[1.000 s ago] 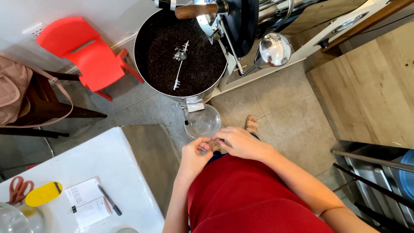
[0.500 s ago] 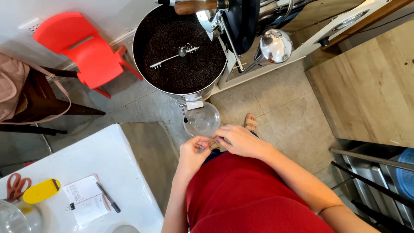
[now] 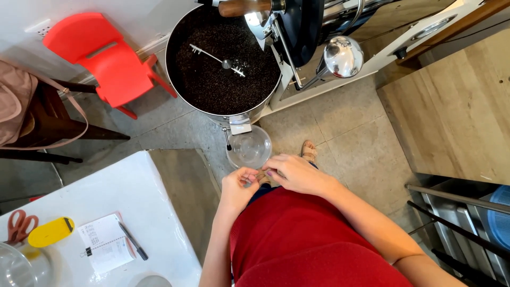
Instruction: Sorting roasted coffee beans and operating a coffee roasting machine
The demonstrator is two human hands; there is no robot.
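Seen from above, a person in a red top stands on a tiled floor (image 3: 361,133) before a round tray of dark roasted beans (image 3: 223,64), in which a metal stirring arm (image 3: 218,56) lies across the bean bed. Below the tray's chute a clear bowl (image 3: 249,149) sits on the floor, apparently empty.

The left hand (image 3: 239,186) and the right hand (image 3: 295,172) meet in front of the waist, just above the near rim of the bowl. The fingertips of both touch around something very small, too small to identify. The left grip is closed to a pinch, thumb against forefinger; the right grip curls over it, fingers together, and what it presses on cannot be told. The small piece lies between the two sets of fingertips, near the bowl and well apart from the tray.

To do this handling well, it seems best to keep the hands close to the body and steady, to work with the fingertips only, and to stay over the bowl so that a dropped piece falls into it.

At left, a white tabletop (image 3: 106,191) carries a notebook (image 3: 106,247), a pen (image 3: 133,240), a yellow oval object (image 3: 50,232) and scissors (image 3: 18,226). A red chair (image 3: 106,58) stands by the wall.
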